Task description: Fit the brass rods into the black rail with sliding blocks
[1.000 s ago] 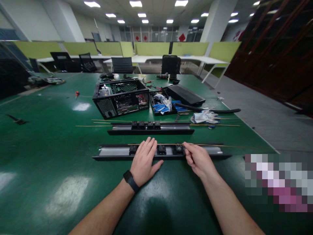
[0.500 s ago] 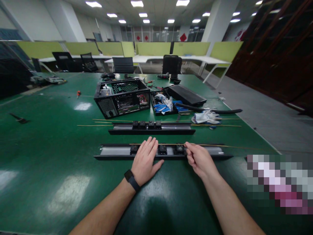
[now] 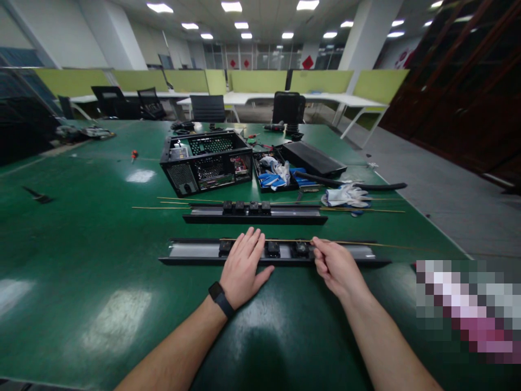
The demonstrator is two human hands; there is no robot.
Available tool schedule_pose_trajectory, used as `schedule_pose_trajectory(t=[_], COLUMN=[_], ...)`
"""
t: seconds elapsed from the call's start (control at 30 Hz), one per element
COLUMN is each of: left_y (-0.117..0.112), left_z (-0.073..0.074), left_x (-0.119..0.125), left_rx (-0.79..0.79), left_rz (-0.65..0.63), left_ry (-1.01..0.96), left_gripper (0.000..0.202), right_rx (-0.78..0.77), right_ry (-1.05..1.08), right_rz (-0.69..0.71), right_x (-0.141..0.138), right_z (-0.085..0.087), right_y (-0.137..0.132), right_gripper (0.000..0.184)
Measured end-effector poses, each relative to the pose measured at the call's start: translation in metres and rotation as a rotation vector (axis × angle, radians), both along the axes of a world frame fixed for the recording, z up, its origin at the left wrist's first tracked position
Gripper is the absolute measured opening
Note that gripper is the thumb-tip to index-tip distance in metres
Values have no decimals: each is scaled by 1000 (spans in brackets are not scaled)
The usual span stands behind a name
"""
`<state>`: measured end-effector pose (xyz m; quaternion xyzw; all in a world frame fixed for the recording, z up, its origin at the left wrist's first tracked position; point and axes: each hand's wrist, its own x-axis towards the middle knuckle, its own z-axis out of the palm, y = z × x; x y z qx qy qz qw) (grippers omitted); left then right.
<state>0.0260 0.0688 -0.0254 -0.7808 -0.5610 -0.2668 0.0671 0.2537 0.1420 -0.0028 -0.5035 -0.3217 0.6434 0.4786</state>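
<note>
A long black rail (image 3: 195, 261) with a clear, shiny channel lies crosswise before me, with black blocks (image 3: 273, 248) set along it. My left hand (image 3: 243, 266), a dark watch on its wrist, lies flat over the rail with fingers stretched out, covering part of it. Between thumb and fingers, my right hand (image 3: 334, 266) pinches a thin brass-coloured rod (image 3: 285, 240). This rod runs along the rail's far side, past my left fingertips and out to the right. Close by my right fingertips sits another black block (image 3: 302, 248).
Behind lies a second rail (image 3: 252, 219) with several blocks and thin rods (image 3: 382, 210) around it. Farther back are an open computer case (image 3: 207, 168), a tray with gloves (image 3: 274, 176), a black panel (image 3: 313, 157) and white gloves (image 3: 345, 194) on the green table (image 3: 81, 233).
The view has shifted slightly, moving the scene a little to the right in the picture. Both hands keep nearly the same pose, and the rod is still pinched in my right hand.
</note>
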Motion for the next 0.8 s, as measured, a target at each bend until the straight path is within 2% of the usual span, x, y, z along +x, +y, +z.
schedule_pose_trajectory(t=[0.27,0.47,0.8], left_y=[0,0,-1], left_z=[-1,-1,-2], left_x=[-1,0,0], left_rx=[13,4,-1], left_rz=[9,14,10], left_ry=[-22,-18,-6], left_gripper=[72,70,72], right_rx=[2,61,54], right_ry=[-17,-30,-21], right_rz=[-30,4,32], right_x=[3,3,2], right_z=[-1,-2,-2], right_y=[2,1,2], right_gripper=[29,30,35])
